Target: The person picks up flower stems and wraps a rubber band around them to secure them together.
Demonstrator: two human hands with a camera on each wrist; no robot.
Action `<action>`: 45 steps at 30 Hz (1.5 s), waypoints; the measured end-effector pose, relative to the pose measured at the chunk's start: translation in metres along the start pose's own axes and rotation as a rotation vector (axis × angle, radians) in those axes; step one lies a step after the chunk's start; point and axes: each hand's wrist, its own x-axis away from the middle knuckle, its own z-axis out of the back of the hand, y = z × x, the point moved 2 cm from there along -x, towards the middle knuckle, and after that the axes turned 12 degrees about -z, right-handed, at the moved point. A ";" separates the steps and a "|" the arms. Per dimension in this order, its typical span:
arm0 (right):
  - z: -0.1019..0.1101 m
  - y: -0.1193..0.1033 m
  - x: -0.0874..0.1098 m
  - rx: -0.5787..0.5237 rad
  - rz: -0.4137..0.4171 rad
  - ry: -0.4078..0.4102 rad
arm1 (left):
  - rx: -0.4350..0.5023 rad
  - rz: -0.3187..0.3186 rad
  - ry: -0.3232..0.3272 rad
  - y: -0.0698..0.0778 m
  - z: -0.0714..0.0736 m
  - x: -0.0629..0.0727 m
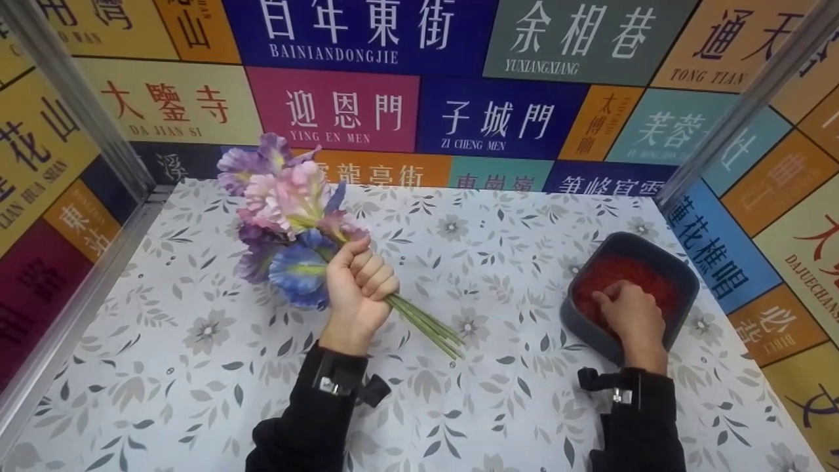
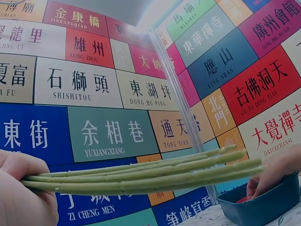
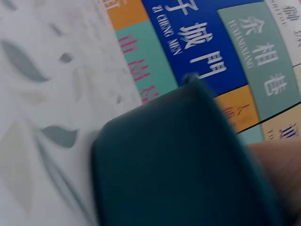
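My left hand [image 1: 360, 288] grips a bunch of artificial flowers by its green stems [image 1: 426, 324]. The purple, pink and blue blooms [image 1: 288, 196] fan out past the thumb side at the upper left. In the left wrist view the stems [image 2: 155, 176] run rightward from the fist. At the right, my right hand [image 1: 632, 321] reaches down into a dark square bin [image 1: 685, 275] holding red shredded filler [image 1: 623, 265]. The fingers bend toward the filler, but their tips are partly hidden. The bin's outer wall [image 3: 164, 160] covers most of that hand in the right wrist view.
A white tabletop [image 1: 196, 393] with a leaf and flower print lies under everything. Panels with large printed Chinese characters [image 1: 334, 108] stand along the back and sides, joined by metal corner posts [image 1: 734, 105].
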 end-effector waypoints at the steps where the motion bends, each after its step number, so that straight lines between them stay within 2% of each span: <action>1: -0.002 0.001 -0.002 -0.009 -0.001 0.019 | -0.002 0.001 0.003 0.000 0.000 0.000; 8: -0.004 0.003 -0.006 -0.042 -0.001 0.091 | 0.003 -0.016 0.022 0.001 0.000 0.000; 14: 0.004 0.002 -0.001 -0.050 0.033 0.130 | -0.015 -0.026 0.046 0.002 0.000 -0.001; 24: 0.026 -0.007 0.012 -0.103 0.033 0.056 | -0.034 -0.038 0.059 0.002 0.000 -0.002; 32: 0.034 -0.011 0.020 -0.122 0.065 0.123 | -0.027 -0.037 0.056 0.004 0.000 -0.001; 38: 0.041 -0.020 0.028 -0.134 0.075 0.142 | -0.024 -0.039 0.049 0.004 0.001 -0.002; 42: 0.046 -0.028 0.037 -0.160 0.176 0.136 | -0.022 -0.039 0.043 0.004 0.000 -0.002; 45: 0.046 -0.038 0.046 -0.217 0.316 0.106 | -0.022 -0.040 0.041 0.004 0.000 -0.001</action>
